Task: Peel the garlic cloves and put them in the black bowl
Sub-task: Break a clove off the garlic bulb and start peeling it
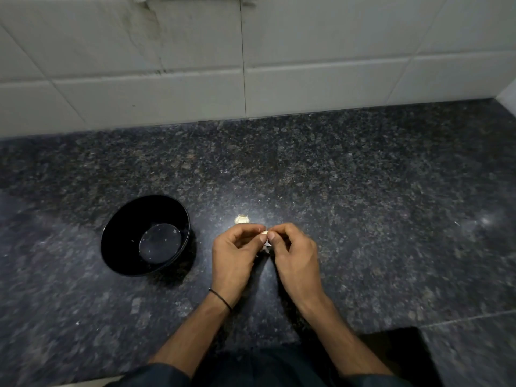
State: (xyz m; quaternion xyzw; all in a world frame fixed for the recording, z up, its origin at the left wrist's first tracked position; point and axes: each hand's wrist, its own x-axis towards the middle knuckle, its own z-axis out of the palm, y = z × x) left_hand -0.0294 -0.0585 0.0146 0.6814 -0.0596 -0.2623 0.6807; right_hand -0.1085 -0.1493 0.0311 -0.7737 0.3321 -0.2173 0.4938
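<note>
garlic clove (264, 233) held, black bowl (122, 238) upright

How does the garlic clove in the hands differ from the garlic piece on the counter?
The held clove is pinched between left hand and right hand; the garlic piece lies free on the counter. Below the held clove hangs loose skin; the garlic piece shows none. Both are pale, outside the black bowl.

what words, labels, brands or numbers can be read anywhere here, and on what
None: no readable text shows on the black bowl, the wall tiles, the counter, the wristband, or the garlic clove that the left hand and the right hand pinch.
</note>
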